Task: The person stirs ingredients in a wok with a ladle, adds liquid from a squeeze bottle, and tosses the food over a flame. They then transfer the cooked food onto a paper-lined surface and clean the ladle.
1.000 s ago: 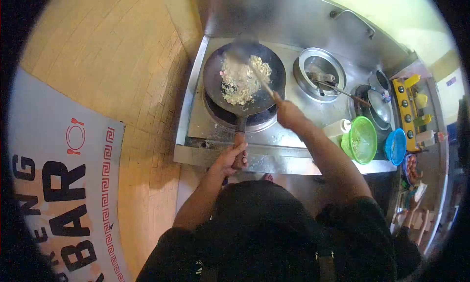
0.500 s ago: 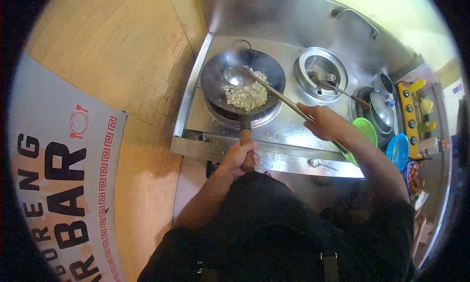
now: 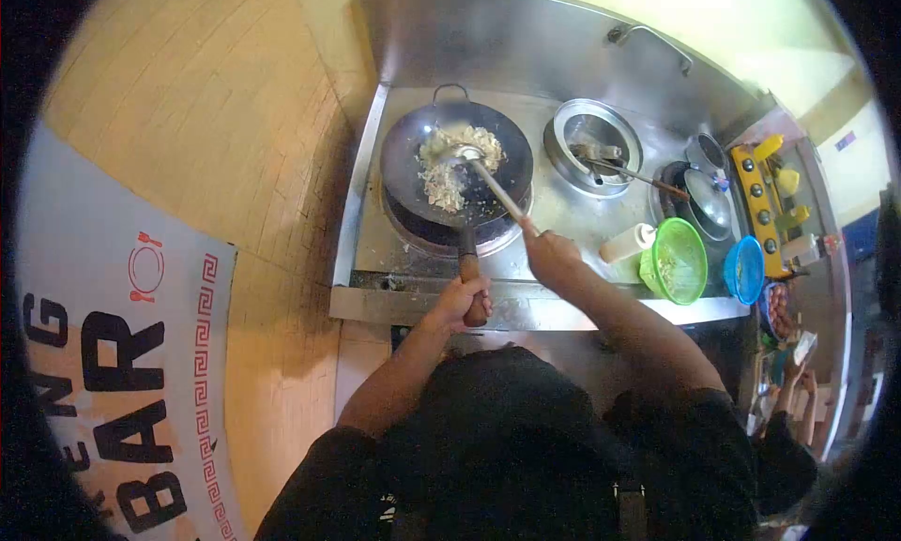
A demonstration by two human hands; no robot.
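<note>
A dark wok [image 3: 402, 177] rests over the burner at the left of the steel cooking counter. My left hand [image 3: 458, 303] is closed around the wooden grip of its handle. In my right hand [image 3: 554, 258], fingers wrapped round the handle, is a long ladle [image 3: 497, 190] reaching into the wok. Its bowl, slightly blurred, touches pale chopped food [image 3: 445, 188], which lies from the near middle to the far side of the wok. Right of my right hand lies a tilted squeeze bottle [image 3: 627, 244], against a green basket [image 3: 694, 276] with some food inside.
A metal pot [image 3: 559, 156] with utensils stands at the back middle. Farther right are a lidded pan [image 3: 710, 205], a blue basket [image 3: 744, 288] and a yellow panel [image 3: 756, 199] with knobs. Another person's hands [image 3: 798, 383] show at the lower right. A banner [image 3: 202, 353] stands left.
My right hand has moved left with the ladle, whose bowl is now in the food. The food has shifted toward the wok's far side. The squeeze bottle and green basket are uncovered.
</note>
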